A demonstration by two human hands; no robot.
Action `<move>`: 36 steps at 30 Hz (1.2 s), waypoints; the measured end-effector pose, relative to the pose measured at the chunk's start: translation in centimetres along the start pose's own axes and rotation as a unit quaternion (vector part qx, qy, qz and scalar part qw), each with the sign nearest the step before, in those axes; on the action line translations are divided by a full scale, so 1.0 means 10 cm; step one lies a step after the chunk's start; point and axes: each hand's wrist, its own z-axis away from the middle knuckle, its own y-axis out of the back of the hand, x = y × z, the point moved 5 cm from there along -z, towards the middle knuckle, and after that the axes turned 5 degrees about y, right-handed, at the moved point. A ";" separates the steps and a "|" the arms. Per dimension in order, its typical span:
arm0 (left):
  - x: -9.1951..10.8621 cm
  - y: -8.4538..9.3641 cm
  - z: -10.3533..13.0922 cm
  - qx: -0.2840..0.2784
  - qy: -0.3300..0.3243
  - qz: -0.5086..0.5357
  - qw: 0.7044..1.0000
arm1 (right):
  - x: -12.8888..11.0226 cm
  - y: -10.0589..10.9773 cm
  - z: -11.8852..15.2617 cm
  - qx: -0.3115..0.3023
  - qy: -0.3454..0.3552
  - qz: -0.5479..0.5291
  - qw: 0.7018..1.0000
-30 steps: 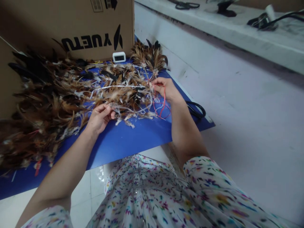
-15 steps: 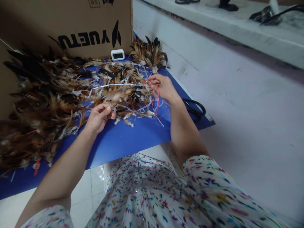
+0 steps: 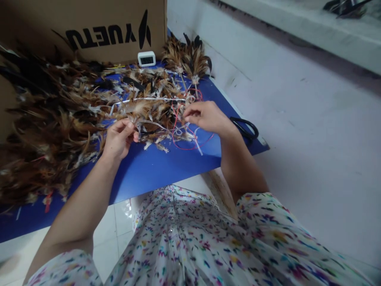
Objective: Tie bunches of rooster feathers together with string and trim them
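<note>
My left hand (image 3: pixel 119 139) is closed, thumb against fingertips, on a translucent plastic strip (image 3: pixel 156 124) that hangs in a small loop below the fingers. Brown feathers (image 3: pixel 142 108) lie right at those fingertips; whether they are pinched too I cannot tell. My right hand (image 3: pixel 208 117) has its thumb and index finger drawn together over the tangle of strips; what is between them is hidden. A thin red ribbon (image 3: pixel 190 149) curls in loose loops around and below the right fingers. Behind both hands a narrow white strip (image 3: pixel 149 99) stretches across the feathers.
A large feather heap (image 3: pixel 59 123) covers the left of the blue table (image 3: pixel 149 174). Two tied feather bunches (image 3: pixel 193 63) stand out at the back right. A small white digital clock (image 3: pixel 147 58) sits before a cardboard box (image 3: pixel 119 18). Black handles (image 3: pixel 244 128) lie by the right edge.
My right hand has let go of the red ribbon and shifted slightly right; the ribbon now lies in wider loops. My left hand keeps its pinch. The view has tilted down slightly.
</note>
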 end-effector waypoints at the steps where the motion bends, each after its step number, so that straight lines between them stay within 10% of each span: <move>1: 0.01 0.00 0.00 0.004 -0.001 0.002 1.000 | -0.02 -0.04 0.04 -0.031 0.000 0.000 1.000; 15: 0.02 0.03 0.00 0.010 -0.003 -0.014 1.000 | 0.01 -0.53 0.11 -0.125 0.009 0.062 0.990; 25: 0.04 -0.06 0.07 -0.020 0.023 0.027 0.999 | 0.08 -0.10 0.19 0.062 -0.070 -0.177 0.980; 36: 0.00 -0.17 0.14 -0.045 0.065 0.059 0.995 | 0.09 0.33 0.45 0.254 -0.121 -0.122 0.952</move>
